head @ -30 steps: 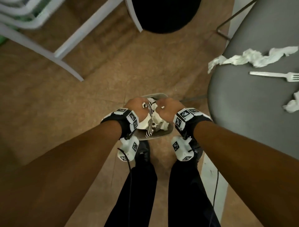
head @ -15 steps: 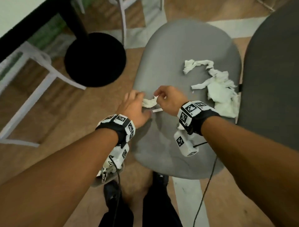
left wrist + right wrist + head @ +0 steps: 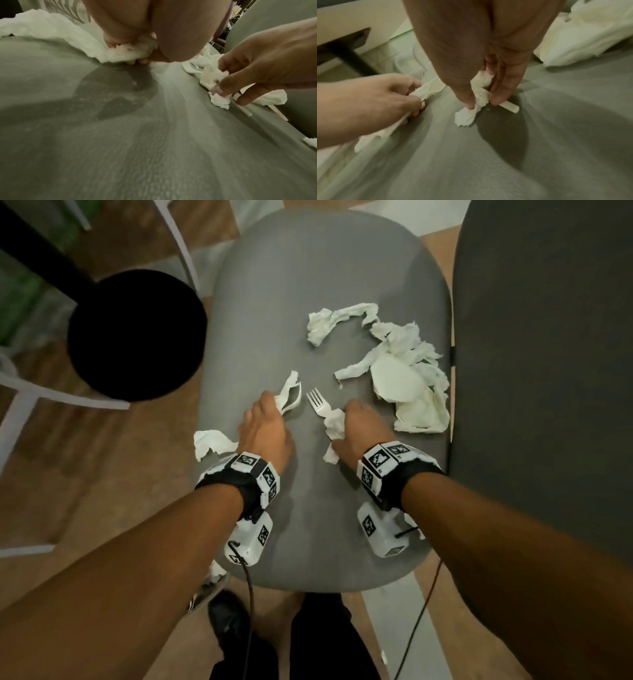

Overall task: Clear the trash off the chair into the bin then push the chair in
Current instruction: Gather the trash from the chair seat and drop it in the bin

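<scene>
Both hands were down on the grey chair seat (image 3: 318, 525). Left hand (image 3: 265, 429) had a long tissue strip (image 3: 289, 395) bunched in its fingers, right hand (image 3: 364, 429) pinched a tissue scrap (image 3: 334, 422) w/ the plastic fork (image 3: 317, 404). Bigger napkin pile (image 3: 407, 378) sat by the right edge.

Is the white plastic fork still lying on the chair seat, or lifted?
Lying on the seat. The fork lies flat, tines away from the person, while the right hand pinches its handle with a tissue.

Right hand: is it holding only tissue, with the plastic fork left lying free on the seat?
No: the right hand pinches crumpled tissue together with the plastic fork handle.
</scene>
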`<state>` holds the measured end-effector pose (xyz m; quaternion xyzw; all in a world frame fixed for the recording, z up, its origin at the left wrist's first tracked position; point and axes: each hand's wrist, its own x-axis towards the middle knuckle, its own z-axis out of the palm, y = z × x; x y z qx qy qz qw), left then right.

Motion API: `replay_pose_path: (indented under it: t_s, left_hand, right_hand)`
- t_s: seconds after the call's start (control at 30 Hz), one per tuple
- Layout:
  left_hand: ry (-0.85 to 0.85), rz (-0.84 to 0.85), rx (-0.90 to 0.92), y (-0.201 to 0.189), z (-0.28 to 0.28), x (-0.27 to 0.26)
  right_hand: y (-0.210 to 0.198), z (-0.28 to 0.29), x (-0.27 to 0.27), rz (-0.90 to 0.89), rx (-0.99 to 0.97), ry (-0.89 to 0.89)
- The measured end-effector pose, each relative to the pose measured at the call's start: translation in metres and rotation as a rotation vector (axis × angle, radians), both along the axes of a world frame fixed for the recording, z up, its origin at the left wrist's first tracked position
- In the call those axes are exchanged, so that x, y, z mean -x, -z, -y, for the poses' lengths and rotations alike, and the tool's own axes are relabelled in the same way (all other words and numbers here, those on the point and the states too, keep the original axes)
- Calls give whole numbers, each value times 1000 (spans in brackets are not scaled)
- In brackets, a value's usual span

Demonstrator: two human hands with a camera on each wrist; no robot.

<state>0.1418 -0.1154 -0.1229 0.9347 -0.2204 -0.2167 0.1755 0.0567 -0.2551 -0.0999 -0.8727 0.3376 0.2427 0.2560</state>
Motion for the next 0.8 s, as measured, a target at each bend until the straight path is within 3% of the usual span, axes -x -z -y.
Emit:
replay_pose_path:
  t_s: [0.2,0.4,0.6,0.8]
  left_hand:
    - [-148,-66,16,3,9,-8]
    - [-128,-91,57,-1,-11,-7]
    - [-196,-43,131,-8,-92,-3]
    - [-328,-29,160,-9,-206,4]
  right_hand:
    - [-1,11,-10,-43,-96,27]
    - [-8,-8,-2,135,-136,51]
    - [-10,-78,-11,136,-267,-49]
    - [-13,-180,-31,274,-359,-7]
